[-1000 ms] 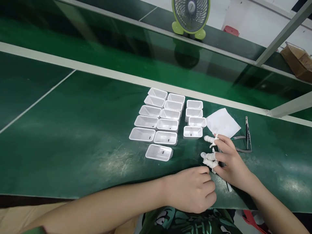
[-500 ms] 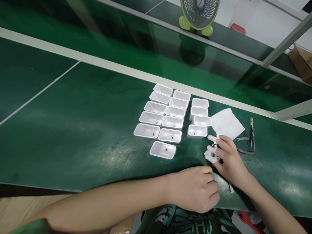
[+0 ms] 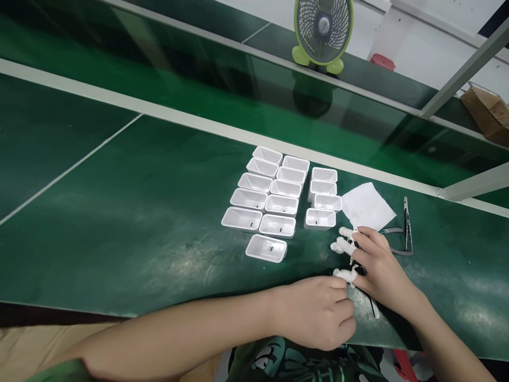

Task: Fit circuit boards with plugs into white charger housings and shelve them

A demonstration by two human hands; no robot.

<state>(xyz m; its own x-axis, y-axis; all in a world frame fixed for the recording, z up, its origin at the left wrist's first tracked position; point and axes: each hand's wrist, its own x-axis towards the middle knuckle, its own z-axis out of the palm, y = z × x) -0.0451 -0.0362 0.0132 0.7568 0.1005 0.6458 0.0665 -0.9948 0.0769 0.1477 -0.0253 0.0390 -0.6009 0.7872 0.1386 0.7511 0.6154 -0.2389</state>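
My left hand (image 3: 324,313) is closed with its back to the camera, low over the front of the green table. Its curled fingertips, and anything in them, are hidden. Beside it, my right hand (image 3: 377,262) has its fingers apart, with white finger cots (image 3: 342,245) on the fingertips. The covered right thumb (image 3: 345,276) comes close to the left knuckles; I cannot tell whether they touch. Partly under the right palm is a thin black-and-white stick-like tool (image 3: 374,307). White rectangular tubs (image 3: 265,248) stand in columns to the left, several with a small dark piece inside.
A white paper sheet (image 3: 369,207) lies beyond the right hand. Tweezers (image 3: 406,223) rest across grey-handled pliers (image 3: 401,252) at the right. A pale metal rail (image 3: 207,121) runs behind the tubs. Past it stand a green fan (image 3: 324,32) and a brown paper bag (image 3: 487,114).
My right thumb has spread away from the other fingers, toward my left hand. The left hand stays closed in nearly the same place. The whole view has shifted slightly.
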